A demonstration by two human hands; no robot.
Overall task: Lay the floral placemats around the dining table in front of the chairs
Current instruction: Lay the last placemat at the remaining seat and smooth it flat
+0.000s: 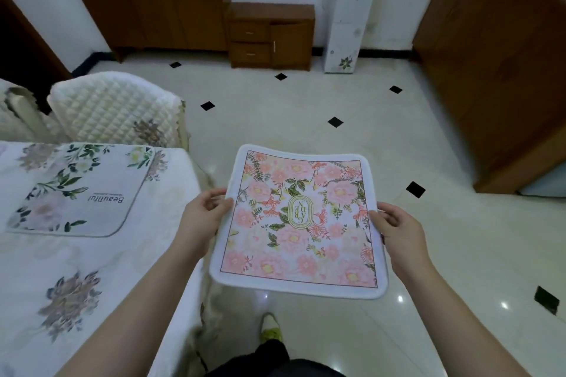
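Now both hands [202, 217] hold pink placemat [301, 220] flat, lettering prob. upside-down.

There are two placemats: one pink flower mat [298, 220] and one green leaf mat [82, 190]. Two hands show, a left hand [203, 217] and a right hand [398, 229]. I count two padded chairs [113, 107], one table [122, 254], one small cabinet [271, 35] and one shoe [271, 327]

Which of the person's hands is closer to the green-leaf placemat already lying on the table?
Left. The left hand grips the pink placemat on its table-side edge, right of the green-leaf placemat. The right hand grips the far edge, farther away.
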